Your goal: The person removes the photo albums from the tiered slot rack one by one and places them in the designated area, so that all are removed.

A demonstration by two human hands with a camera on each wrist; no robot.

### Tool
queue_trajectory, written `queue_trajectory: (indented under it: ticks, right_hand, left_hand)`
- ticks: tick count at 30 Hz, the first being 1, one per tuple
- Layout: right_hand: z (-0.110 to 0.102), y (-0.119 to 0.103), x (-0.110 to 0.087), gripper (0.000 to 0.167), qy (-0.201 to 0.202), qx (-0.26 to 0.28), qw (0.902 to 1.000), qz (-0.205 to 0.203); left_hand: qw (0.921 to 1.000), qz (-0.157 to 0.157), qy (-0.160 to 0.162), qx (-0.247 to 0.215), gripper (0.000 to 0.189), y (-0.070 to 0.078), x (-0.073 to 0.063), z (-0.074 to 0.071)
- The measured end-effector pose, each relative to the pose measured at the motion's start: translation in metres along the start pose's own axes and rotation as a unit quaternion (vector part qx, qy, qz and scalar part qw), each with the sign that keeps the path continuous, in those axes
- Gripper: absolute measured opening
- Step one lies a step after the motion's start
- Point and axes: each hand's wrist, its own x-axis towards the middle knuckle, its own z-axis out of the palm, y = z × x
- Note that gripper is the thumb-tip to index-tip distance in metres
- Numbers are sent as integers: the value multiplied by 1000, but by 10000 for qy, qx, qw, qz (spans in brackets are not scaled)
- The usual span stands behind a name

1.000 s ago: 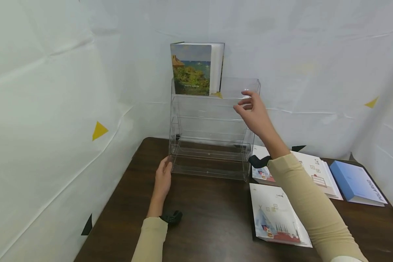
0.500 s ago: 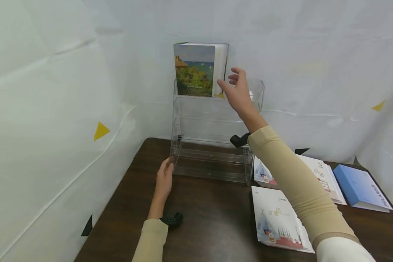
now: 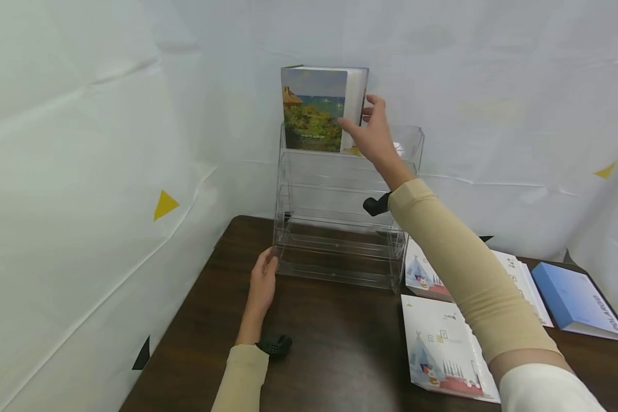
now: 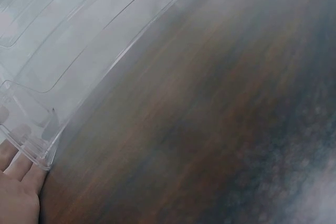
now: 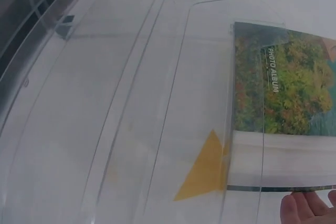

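Observation:
A photo album with a painted seaside cover stands upright in the top tier of a clear plastic display rack, toward its left end. My right hand is at the album's right edge, thumb and fingers spread in a C shape. In the right wrist view, fingertips lie right beside the album's edge. Low on the rack's left side, my left hand holds its front corner. The left wrist view shows these fingers around the clear corner, partly seen through the plastic.
On the dark wooden table, a white illustrated album lies right of the rack. Behind it lie more white albums, partly hidden by my right sleeve, and a blue Polaroid album. White sheeting hangs behind.
My right hand has moved up and left from the rack's right end to the painted album's edge. My left hand stays at the rack's corner. The view shifts slightly.

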Motion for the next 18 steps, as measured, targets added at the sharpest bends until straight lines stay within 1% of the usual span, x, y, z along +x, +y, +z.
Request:
queue_trajectory:
  ticks: [4, 7, 10, 14, 18]
  right_hand:
    - [1, -1, 5, 91, -45, 165, 9999, -30]
    - [0, -1, 9, 85, -31, 102, 9999, -47]
    - [-3, -1, 12, 75, -109, 10, 9999, -75]
    - [-11, 2, 17, 60, -320, 115, 9991, -256]
    - [-17, 8, 19, 55, -484, 392, 9970, -457]
  left_hand:
    - [10000, -11, -32, -45, 50, 0, -1, 0]
    - [10000, -38, -14, -19, 51, 0, -2, 0]
    - [10000, -58, -4, -5, 52, -1, -3, 2]
    - [10000, -38, -27, -24, 53, 0, -3, 4]
    - [9999, -80, -65, -103, 52, 2, -1, 6]
